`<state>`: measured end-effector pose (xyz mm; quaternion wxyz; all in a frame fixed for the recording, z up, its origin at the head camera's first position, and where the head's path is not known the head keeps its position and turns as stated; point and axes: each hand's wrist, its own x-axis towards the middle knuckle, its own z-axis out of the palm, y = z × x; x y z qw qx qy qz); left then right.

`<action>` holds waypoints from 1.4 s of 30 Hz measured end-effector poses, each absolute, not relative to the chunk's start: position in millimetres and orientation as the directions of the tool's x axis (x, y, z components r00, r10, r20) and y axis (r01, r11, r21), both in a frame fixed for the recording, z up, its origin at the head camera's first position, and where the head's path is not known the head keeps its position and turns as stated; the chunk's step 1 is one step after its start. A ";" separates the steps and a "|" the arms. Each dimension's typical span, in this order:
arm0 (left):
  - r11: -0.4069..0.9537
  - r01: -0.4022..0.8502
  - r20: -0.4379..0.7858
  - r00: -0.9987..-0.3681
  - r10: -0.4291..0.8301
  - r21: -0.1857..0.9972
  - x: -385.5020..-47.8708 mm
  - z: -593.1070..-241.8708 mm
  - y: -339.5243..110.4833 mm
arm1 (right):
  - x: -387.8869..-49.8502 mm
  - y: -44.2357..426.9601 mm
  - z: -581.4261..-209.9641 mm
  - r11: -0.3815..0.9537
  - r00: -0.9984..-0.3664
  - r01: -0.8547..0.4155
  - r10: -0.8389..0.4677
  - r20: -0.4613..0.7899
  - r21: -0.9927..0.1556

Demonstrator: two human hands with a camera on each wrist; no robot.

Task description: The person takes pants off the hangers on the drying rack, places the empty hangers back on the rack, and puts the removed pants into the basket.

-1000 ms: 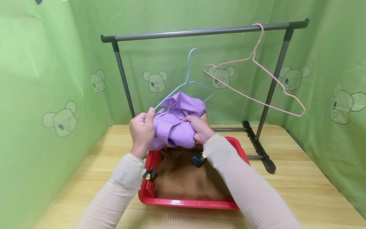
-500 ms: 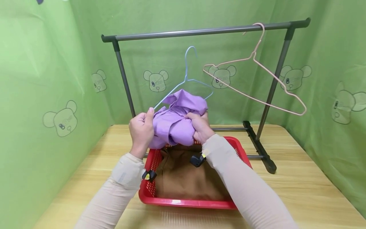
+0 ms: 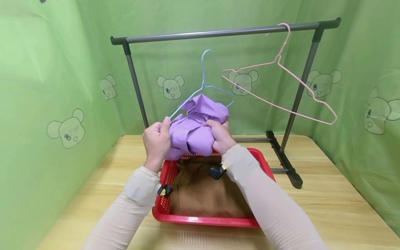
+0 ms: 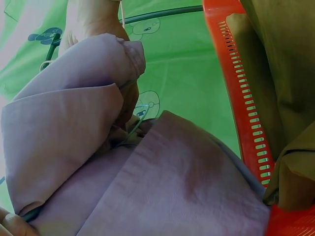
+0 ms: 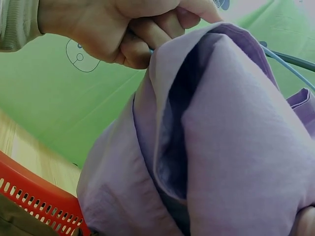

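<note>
A bunched purple garment [image 3: 195,133], its collar folded up, hangs between my hands above a red basket [image 3: 206,221]. My left hand [image 3: 156,140] grips the left arm of a light blue wire hanger [image 3: 203,74] beside the cloth, thumb up; curled fingers [image 5: 147,37] show in the right wrist view. Part of the hanger is inside or behind the garment, hidden by folds. My right hand [image 3: 221,136] grips the garment's right side, thumb on top. Its fingertips are covered by cloth in the left wrist view.
Brown cloth [image 3: 209,191] lies in the basket. Behind stands a dark metal garment rack [image 3: 200,35], with a pink wire hanger [image 3: 278,86] on its bar at the right. Wooden tabletop [image 3: 325,208] lies around the basket. Green curtains [image 3: 72,41] enclose the table.
Garment and blue hanger have risen slightly, and the hanger's hook has shifted a little left. Both hands keep their hold.
</note>
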<state>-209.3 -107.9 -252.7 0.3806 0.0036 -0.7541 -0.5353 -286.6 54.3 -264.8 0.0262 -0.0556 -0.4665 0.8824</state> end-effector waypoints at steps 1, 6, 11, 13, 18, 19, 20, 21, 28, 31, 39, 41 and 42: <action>0.429 0.400 0.570 -0.711 -0.412 0.810 -209.2 -253.0 -108.0 | -286.2 54.5 -264.3 -0.564 -0.993 0.007 0.097 -0.074 -0.825; 0.443 0.401 0.578 -0.709 -0.404 0.802 -209.7 -254.5 -108.9 | -284.6 54.9 -262.3 -0.568 -0.992 -0.012 0.109 -0.060 -0.823; 0.456 0.400 0.587 -0.697 -0.411 0.795 -209.6 -255.0 -109.4 | -284.6 54.7 -262.4 -0.598 -0.993 -0.045 0.116 -0.030 -0.800; 0.459 0.399 0.589 -0.692 -0.416 0.793 -209.5 -255.2 -109.3 | -284.8 54.7 -263.1 -0.609 -0.993 -0.057 0.119 -0.020 -0.791; 0.455 0.392 0.583 -0.687 -0.434 0.800 -208.9 -255.0 -109.0 | -285.1 54.9 -264.6 -0.634 -0.993 -0.075 0.121 -0.002 -0.769; 0.455 0.391 0.583 -0.685 -0.436 0.800 -208.8 -254.9 -109.0 | -285.1 55.1 -264.6 -0.641 -0.993 -0.083 0.122 0.005 -0.763; 0.456 0.391 0.584 -0.684 -0.437 0.800 -208.6 -254.6 -108.9 | -285.1 55.3 -264.5 -0.646 -0.992 -0.088 0.123 0.011 -0.758; 0.457 0.392 0.585 -0.683 -0.437 0.798 -208.5 -254.3 -108.8 | -285.1 55.6 -264.4 -0.647 -0.992 -0.094 0.125 0.016 -0.757; 0.468 0.393 0.595 -0.673 -0.441 0.791 -209.3 -253.6 -108.4 | -284.3 58.9 -263.6 -0.659 -0.992 -0.109 0.119 0.040 -0.744; 0.465 0.393 0.593 -0.672 -0.443 0.793 -208.8 -253.1 -108.2 | -284.6 60.2 -263.6 -0.676 -0.992 -0.115 0.119 0.046 -0.728; 0.462 0.386 0.585 -0.680 -0.443 0.799 -206.9 -253.3 -109.0 | -285.4 61.4 -262.9 -0.689 -0.988 -0.139 0.146 0.051 -0.711; 0.466 0.386 0.587 -0.679 -0.440 0.796 -206.7 -253.3 -109.3 | -285.6 61.2 -262.2 -0.691 -0.986 -0.149 0.156 0.055 -0.707; 0.467 0.386 0.588 -0.680 -0.439 0.796 -206.7 -253.5 -109.4 | -285.4 61.2 -261.8 -0.689 -0.986 -0.150 0.159 0.053 -0.709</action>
